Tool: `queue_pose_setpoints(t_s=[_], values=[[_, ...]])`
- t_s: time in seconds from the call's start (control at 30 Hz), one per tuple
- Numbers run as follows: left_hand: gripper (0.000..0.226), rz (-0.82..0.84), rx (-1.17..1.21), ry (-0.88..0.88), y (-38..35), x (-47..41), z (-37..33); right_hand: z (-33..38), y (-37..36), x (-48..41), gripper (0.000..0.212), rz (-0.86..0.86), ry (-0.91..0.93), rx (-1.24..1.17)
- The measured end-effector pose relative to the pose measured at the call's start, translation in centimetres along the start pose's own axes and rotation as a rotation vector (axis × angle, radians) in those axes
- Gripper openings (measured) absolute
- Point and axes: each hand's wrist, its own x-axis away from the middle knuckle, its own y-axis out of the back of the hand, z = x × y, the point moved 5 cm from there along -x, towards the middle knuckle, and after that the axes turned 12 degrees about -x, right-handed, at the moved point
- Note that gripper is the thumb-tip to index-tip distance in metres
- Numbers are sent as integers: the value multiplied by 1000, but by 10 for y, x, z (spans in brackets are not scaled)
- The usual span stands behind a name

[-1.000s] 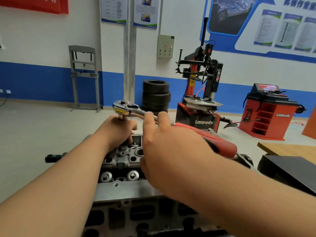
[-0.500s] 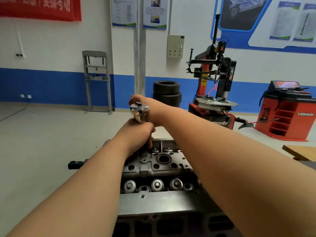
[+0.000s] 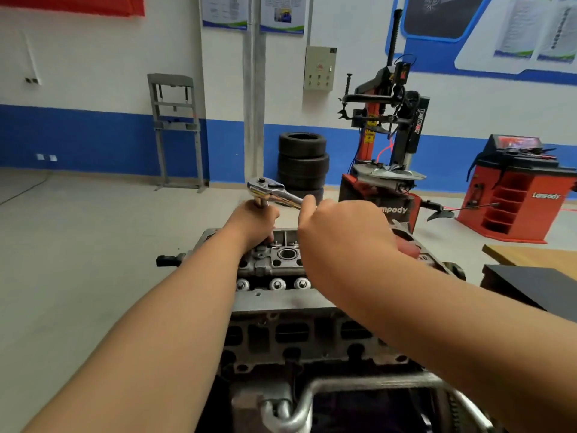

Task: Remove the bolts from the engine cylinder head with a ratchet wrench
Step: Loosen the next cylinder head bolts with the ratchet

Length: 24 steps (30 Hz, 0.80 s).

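Now the ratchet (image 3: 268, 189) stands on what looks like an extension (image 3: 259, 202) over the far left of the cylinder head (image 3: 271, 300), which sits on the engine just in front of the person. The left grip (image 3: 254, 222) is wrapped round the extension, right under the ratchet's head. The right grip (image 3: 346, 235) is clamped on the handle (image 3: 288, 200). The bolt is hidden beneath the left grip, so how far out it has come cannot be told.

The step looks like swinging the handle to back that bolt out. The left grip should hold the extension plumb and press down lightly, so the socket sits square and does not cam off. The right should pull in a flat arc, level with the head, in short even strokes. Knuckles should stay off the casting's edges in case the bolt lets go suddenly.
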Motion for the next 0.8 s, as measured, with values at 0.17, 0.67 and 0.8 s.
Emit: queue_pose_setpoints(t_s=[0.17, 0.67, 0.8], values=[[32, 81, -69, 43, -2, -3, 0, -11, -22, -7, 66, 68, -113, 66], [36, 60, 79, -50, -3, -20, 12, -18, -74, -188, 71, 153, 129, -439], [36, 77, 98, -36, -3, -15, 13, -34, -68, -190, 53, 222, -28, -772]])
